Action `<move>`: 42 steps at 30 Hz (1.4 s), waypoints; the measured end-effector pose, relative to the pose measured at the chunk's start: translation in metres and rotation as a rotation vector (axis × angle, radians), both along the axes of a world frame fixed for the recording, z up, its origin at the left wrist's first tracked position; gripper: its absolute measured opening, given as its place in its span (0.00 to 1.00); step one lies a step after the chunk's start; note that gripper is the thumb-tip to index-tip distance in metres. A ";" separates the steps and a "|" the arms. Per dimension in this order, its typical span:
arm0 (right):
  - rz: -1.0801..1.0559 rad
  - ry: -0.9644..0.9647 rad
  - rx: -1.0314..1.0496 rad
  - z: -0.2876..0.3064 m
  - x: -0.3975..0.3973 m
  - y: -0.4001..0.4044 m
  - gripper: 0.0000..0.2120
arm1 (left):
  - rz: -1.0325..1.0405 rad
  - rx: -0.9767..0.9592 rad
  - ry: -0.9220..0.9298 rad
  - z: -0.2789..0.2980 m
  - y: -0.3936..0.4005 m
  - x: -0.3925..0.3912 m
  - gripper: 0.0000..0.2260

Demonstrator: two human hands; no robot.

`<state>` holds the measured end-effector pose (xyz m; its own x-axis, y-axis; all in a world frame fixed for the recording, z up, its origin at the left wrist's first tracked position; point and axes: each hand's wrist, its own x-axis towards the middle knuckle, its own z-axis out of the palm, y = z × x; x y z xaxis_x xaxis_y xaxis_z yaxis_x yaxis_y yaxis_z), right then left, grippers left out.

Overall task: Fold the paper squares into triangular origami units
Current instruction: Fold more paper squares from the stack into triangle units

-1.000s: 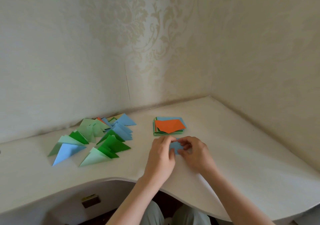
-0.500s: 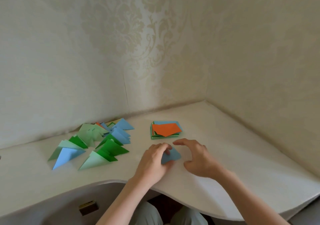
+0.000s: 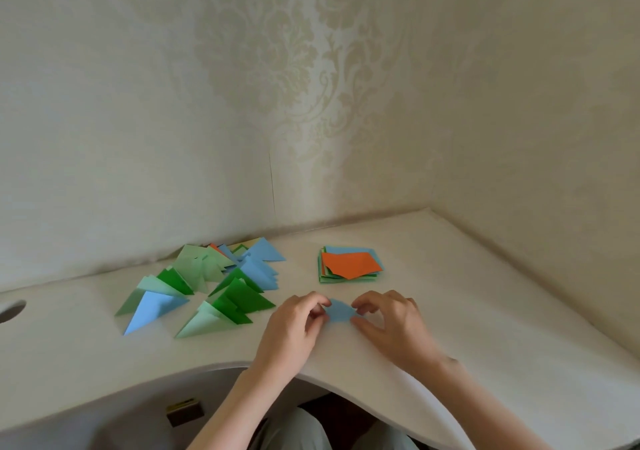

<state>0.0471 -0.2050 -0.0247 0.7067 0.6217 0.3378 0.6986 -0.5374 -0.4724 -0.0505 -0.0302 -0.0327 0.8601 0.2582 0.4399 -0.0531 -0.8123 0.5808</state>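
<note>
A small blue paper [image 3: 340, 312] lies on the pale worktop [image 3: 485, 311] near the front edge, held between both hands. The left hand [image 3: 294, 328] pinches its left side with curled fingers, and the right hand [image 3: 391, 325] pinches its right side, thumb below and fingers arched over the top. Most of the piece is hidden by the fingers, so which fold it has reached cannot be told; it looks already reduced from a full square, so I judge it to be partway through folding. To the left lies a loose pile of finished triangles [image 3: 214, 286] in light green, dark green and blue, with a bit of orange and yellow showing at the far side; they overlap and lean on one another, so an exact count is not possible, but there are well over a dozen. Farther back and slightly right of the hands sits a stack of squares [image 3: 349, 264] not yet folded, an orange sheet on top with blue and green edges beneath. The stack is thin but has several layers. So the job seems well advanced: a good share of units are done, one is in hand, and a smaller number of sheets remains. At the far left a round hole [image 3: 10, 311] is cut in the worktop, and a person's knees show below its curved front edge.
</note>
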 end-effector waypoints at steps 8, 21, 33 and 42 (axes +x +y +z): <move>-0.127 0.064 0.050 -0.005 0.001 0.025 0.07 | 0.208 0.036 -0.038 -0.006 -0.016 0.007 0.08; -0.209 0.255 0.033 -0.002 0.007 0.033 0.14 | 0.255 -0.071 0.044 -0.008 -0.015 0.017 0.09; -0.144 0.383 0.139 0.002 0.011 0.024 0.09 | 0.278 -0.039 0.089 0.005 -0.014 0.013 0.06; -0.161 0.387 0.146 0.003 0.009 0.023 0.09 | 0.345 0.039 0.268 0.019 -0.026 0.028 0.16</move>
<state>0.0564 -0.1816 -0.0221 0.8824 0.4586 0.1050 0.3678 -0.5333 -0.7618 -0.0220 -0.0562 -0.0139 0.8114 0.5380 0.2284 0.3733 -0.7778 0.5057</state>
